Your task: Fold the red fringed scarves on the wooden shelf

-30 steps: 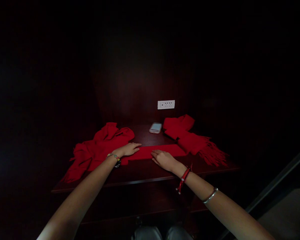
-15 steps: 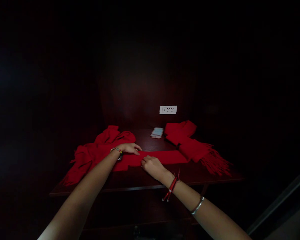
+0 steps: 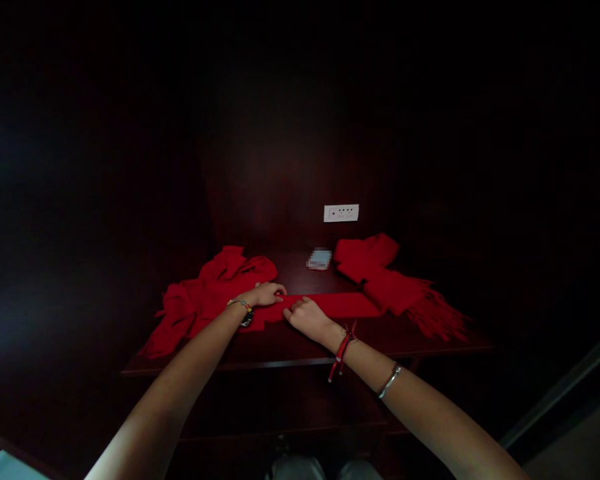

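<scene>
A long red scarf (image 3: 345,305) lies across the dark wooden shelf, its middle a narrow flat strip. The left part of this red cloth (image 3: 195,303) is bunched in loose folds; on the right, fringe (image 3: 437,317) hangs from a folded-over section. My left hand (image 3: 269,293) rests on the strip near the bunched side, fingers curled down onto the cloth. Close to its right, my right hand (image 3: 307,318) has its fingers closed at the strip's near edge. A small gap separates the hands. Their fingertips are partly hidden.
Behind the strip lies a pixelated flat object (image 3: 319,259), pale blue on top. A white socket panel (image 3: 341,213) is on the dark back wall. The shelf's front edge (image 3: 290,363) runs below my wrists. Dark walls stand at both sides.
The whole view has shifted a little, so the shelf appears slightly higher and further right. My left hand's fingers are more curled on the scarf. My right hand stays at the near edge.
</scene>
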Action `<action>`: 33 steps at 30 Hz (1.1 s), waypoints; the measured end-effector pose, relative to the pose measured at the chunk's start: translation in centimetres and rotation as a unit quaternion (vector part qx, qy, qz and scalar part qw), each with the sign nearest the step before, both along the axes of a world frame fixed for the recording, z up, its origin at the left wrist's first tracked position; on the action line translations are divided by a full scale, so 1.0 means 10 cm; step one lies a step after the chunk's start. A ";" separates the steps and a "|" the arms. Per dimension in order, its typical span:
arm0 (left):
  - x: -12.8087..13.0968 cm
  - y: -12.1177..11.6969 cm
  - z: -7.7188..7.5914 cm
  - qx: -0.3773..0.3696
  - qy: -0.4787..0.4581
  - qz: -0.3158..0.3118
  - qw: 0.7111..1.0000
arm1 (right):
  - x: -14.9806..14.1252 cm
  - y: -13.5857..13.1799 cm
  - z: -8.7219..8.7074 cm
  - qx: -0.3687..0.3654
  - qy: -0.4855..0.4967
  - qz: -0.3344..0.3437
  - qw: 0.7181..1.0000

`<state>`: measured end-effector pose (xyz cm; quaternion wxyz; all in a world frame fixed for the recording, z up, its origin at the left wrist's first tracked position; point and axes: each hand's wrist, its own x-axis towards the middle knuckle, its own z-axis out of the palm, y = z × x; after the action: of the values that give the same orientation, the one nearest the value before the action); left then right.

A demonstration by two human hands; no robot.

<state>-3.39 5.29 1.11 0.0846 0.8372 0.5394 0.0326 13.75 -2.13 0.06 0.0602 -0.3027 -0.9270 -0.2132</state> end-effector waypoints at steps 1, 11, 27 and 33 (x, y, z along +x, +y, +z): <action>0.00 0.03 -0.01 -0.005 -0.008 0.005 1.000 | 0.01 0.00 -0.01 0.001 0.012 -0.007 1.000; -0.03 0.08 -0.07 -0.007 -0.035 0.016 0.999 | -0.12 0.10 -0.05 0.031 -0.014 0.064 0.997; -0.19 0.06 -0.13 -0.022 -0.113 0.020 0.993 | 0.03 0.20 -0.16 0.054 0.023 0.090 0.994; -0.17 0.11 -0.11 -0.041 -0.170 -0.008 0.985 | -0.01 0.17 -0.08 0.037 0.043 0.032 0.998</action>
<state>-5.04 6.38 -0.02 0.2097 0.8197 0.5110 0.1518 13.62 -0.38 -0.78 0.1180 -0.2793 -0.9241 -0.2324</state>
